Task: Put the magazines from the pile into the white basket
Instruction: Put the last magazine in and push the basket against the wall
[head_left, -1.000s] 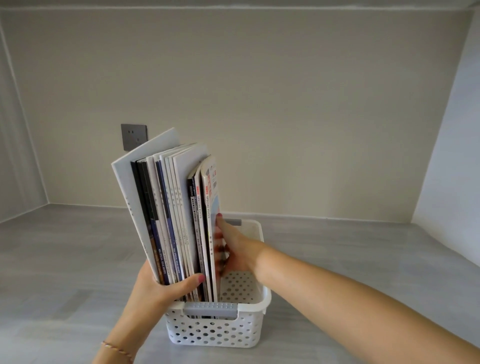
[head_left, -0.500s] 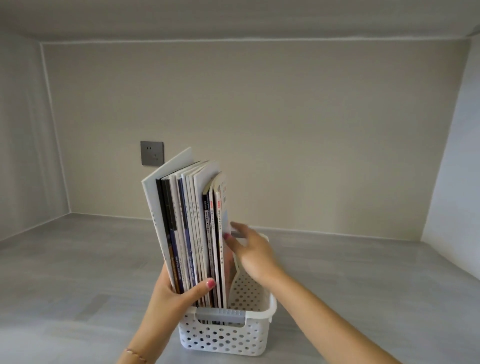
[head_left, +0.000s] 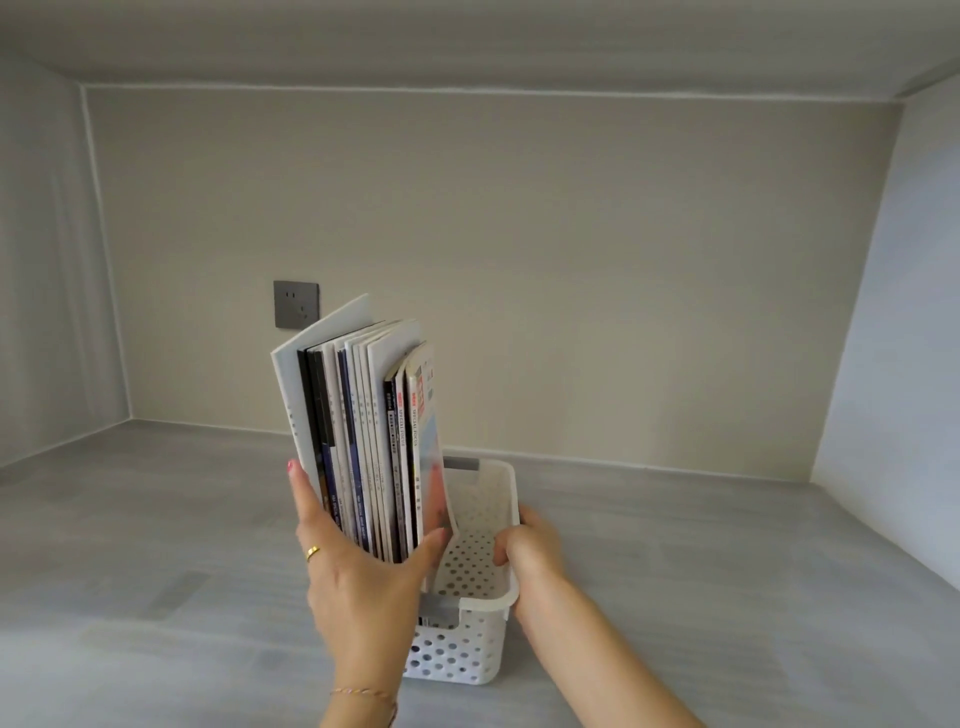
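Grey wood-grain surface (head_left: 156, 519), beige walls (grey socket (head_left: 296, 304)). Left hand (head_left: 358, 566) grips upright glossy magazines (head_left: 363, 441); right hand (head_left: 530, 545) grasps perforated white plastic basket (head_left: 467, 654) rim.

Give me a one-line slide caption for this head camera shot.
Left hand grips upright magazines in the white basket; right hand holds its rim.
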